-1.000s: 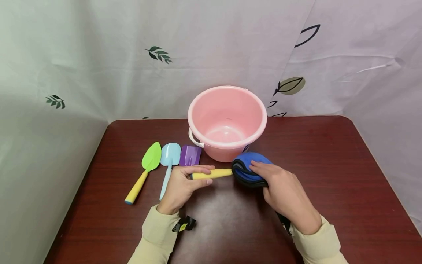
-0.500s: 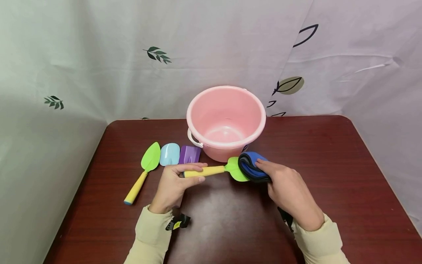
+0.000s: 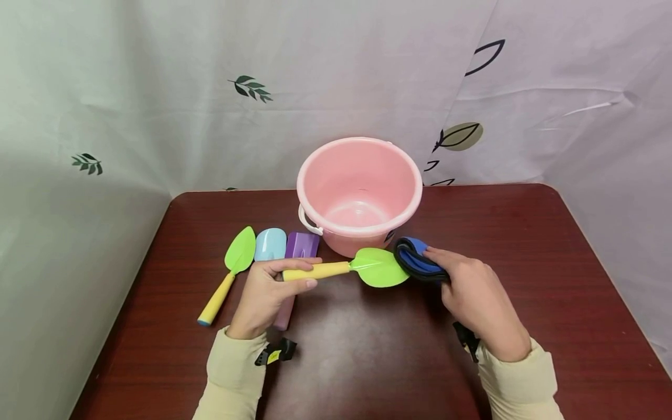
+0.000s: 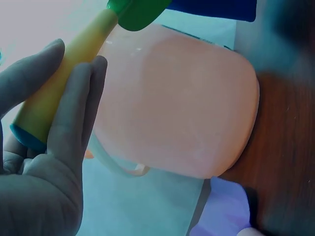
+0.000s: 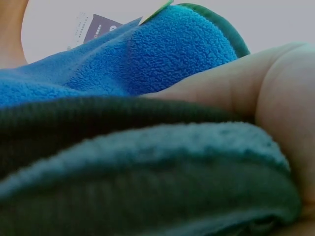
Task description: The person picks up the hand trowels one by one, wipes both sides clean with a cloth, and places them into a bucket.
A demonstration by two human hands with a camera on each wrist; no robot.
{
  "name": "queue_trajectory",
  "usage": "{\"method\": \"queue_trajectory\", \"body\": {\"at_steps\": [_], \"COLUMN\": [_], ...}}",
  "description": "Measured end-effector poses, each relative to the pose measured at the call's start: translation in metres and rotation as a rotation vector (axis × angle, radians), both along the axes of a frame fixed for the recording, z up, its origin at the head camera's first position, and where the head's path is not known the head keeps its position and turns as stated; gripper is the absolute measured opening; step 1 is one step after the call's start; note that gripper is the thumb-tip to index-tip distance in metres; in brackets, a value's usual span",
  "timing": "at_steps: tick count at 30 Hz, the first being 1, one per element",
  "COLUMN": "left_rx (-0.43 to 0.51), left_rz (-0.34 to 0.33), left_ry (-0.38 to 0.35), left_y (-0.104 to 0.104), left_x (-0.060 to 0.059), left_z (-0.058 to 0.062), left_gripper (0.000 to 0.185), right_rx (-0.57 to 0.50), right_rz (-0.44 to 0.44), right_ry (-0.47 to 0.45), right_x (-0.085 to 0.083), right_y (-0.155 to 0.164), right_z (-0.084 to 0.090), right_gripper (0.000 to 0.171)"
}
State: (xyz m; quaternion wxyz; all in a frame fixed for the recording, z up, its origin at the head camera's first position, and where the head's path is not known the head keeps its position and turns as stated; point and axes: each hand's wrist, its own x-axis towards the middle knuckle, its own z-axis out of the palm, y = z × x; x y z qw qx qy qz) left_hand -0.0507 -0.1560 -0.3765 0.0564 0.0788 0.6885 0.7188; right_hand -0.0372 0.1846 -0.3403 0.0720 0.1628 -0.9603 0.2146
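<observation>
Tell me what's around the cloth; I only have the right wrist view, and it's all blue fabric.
Observer: The right hand grips the folded blue cloth beside a pink bucket.
Operator: Where's the other hand?
Observer: The left hand holds a green spade by its yellow handle; the blade's tip reaches the cloth.
Operator: Anything else on the table?
Observer: Another green spade, a light blue one and a purple one lie left of the bucket.

your left hand (image 3: 265, 291) has drawn the green trowel (image 3: 380, 268) clear of the blue cloth (image 3: 417, 262); your right hand (image 3: 480, 297) slid the cloth rightward.
</observation>
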Motion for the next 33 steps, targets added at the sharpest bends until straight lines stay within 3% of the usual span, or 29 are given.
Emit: {"method": "queue_trajectory", "body": {"at_steps": [9, 15, 22, 27, 30, 33], "left_rx": [-0.015, -0.044, 0.016, 0.038, 0.015, -0.01], "left_rz": [0.02, 0.012, 0.025, 0.051, 0.1, 0.155], "left_ry": [-0.004, 0.029, 0.109, 0.187, 0.212, 0.188], "left_y": [-0.01, -0.02, -0.036, -0.043, -0.045, -0.044], "left_x": [0.002, 0.002, -0.006, -0.019, -0.029, -0.039], "left_z": [0.009, 0.024, 0.059, 0.087, 0.103, 0.115], "left_gripper": [0.024, 0.024, 0.023, 0.026, 0.028, 0.031], "right_rx": [-0.001, 0.0, -0.006, -0.018, -0.021, -0.026], "right_rz": [-0.004, -0.007, -0.008, -0.011, -0.01, -0.009], "right_ry": [0.006, 0.006, 0.018, 0.027, 0.03, 0.03], "right_x": [0.0, -0.001, -0.003, -0.004, -0.005, -0.005], "right_y": [0.0, 0.001, 0.003, 0.004, 0.004, 0.004], "right_z": [-0.002, -0.002, -0.002, -0.003, -0.003, -0.003], "right_gripper": [0.061, 0.059, 0.058, 0.058, 0.058, 0.057]}}
